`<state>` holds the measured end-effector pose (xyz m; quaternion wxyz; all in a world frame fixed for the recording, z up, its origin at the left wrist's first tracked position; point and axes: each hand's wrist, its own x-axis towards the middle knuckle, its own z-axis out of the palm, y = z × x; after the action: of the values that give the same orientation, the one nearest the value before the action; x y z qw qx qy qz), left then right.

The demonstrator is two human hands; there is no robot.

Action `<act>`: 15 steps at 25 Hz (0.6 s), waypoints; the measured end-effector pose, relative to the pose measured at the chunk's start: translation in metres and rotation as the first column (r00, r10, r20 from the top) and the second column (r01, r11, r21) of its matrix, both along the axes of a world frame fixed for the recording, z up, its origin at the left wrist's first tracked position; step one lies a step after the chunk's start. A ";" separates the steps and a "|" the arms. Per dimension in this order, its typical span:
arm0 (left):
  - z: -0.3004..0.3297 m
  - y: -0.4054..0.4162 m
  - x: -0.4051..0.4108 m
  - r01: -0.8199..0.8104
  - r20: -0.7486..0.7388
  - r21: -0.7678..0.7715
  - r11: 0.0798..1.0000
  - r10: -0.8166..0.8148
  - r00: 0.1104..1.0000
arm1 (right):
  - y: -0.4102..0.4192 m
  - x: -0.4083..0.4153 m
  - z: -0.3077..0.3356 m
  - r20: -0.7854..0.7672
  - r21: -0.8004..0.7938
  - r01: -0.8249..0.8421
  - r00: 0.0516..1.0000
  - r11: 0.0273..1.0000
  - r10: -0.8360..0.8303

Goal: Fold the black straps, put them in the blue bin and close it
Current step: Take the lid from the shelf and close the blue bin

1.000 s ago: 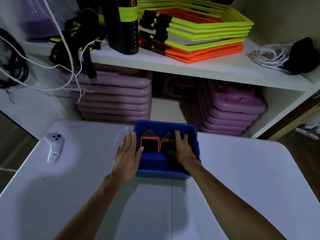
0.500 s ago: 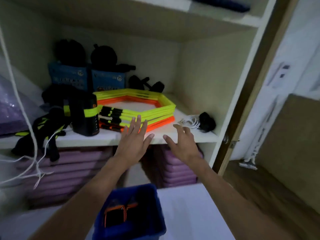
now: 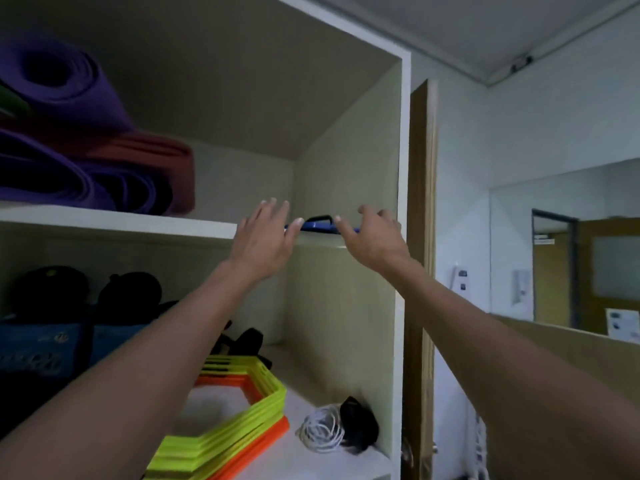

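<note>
A flat blue lid (image 3: 317, 226) with a black handle lies at the right end of the upper shelf (image 3: 121, 221). Both my arms reach up to it. My left hand (image 3: 265, 239) has its fingers spread, and its thumb tip touches the lid's left end. My right hand (image 3: 374, 239) is curved over the lid's right end, thumb at the handle. The lid still rests on the shelf. The blue bin and the black straps are out of view below.
Rolled purple and red mats (image 3: 86, 161) fill the upper shelf's left. On the shelf below are yellow and orange hexagon rings (image 3: 235, 417), a white cable coil (image 3: 322, 432), blue boxes (image 3: 41, 348) and black items. The cabinet's side wall (image 3: 346, 161) and a wooden door edge (image 3: 420, 271) stand right.
My view swung up from the table and bin to the upper shelf. Both hands left the bin, rose past the middle shelf and now reach the blue lid.
</note>
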<state>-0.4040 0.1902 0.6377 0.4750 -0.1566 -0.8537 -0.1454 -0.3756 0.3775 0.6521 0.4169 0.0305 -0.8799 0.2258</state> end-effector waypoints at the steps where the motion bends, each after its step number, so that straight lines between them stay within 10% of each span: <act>1: 0.017 0.003 -0.009 -0.006 -0.006 -0.001 1.000 0.006 1.000 | -0.001 -0.010 0.014 -0.007 0.005 0.015 1.000 1.000 -0.015; 15: 0.078 0.013 -0.097 -0.121 0.056 -0.007 0.993 0.121 0.991 | 0.042 -0.134 0.040 0.255 -0.094 -0.474 0.838 0.875 0.482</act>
<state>-0.5007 0.2033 0.7158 0.4586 -0.1011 -0.8748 -0.1192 -0.5092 0.4200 0.6916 0.2235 0.2121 -0.8899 0.3364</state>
